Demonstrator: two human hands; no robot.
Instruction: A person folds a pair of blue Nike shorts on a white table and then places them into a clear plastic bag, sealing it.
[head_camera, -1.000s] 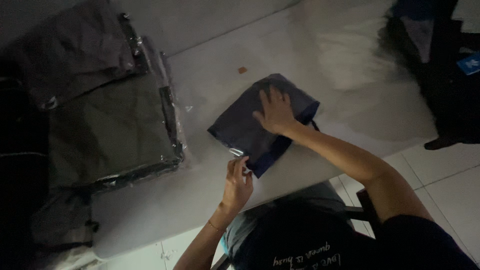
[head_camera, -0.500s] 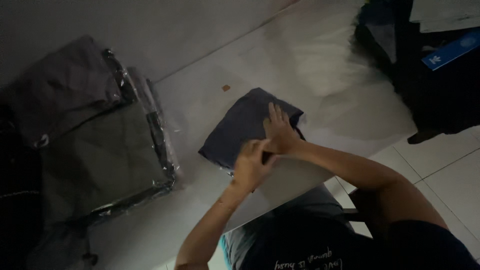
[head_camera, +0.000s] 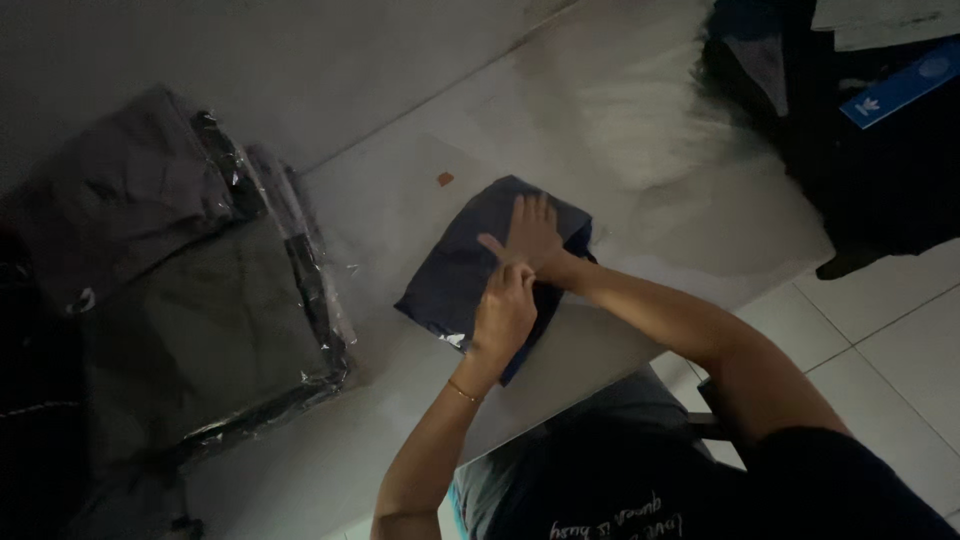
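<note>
A folded dark blue garment (head_camera: 455, 275) lies on the pale tabletop (head_camera: 640, 150), with a glint of clear plastic wrap (head_camera: 452, 339) at its near edge. My right hand (head_camera: 532, 232) lies flat on its far half, fingers spread. My left hand (head_camera: 503, 312), a thin bracelet on its wrist, has its fingers curled and closed down on the garment's near part, just below my right wrist. What lies under its fingers is hidden.
A stack of grey garments in clear plastic bags (head_camera: 190, 320) sits at the left. Dark bags or clothing (head_camera: 850, 150) with a blue box (head_camera: 905, 85) stand at the top right. A small brown spot (head_camera: 445, 179) marks the table. White floor tiles (head_camera: 890, 320) show at the right.
My left hand has moved from the garment's near edge, where it pinched the shiny wrap, up onto the garment beside my right wrist. My right hand has stayed flat on top.
</note>
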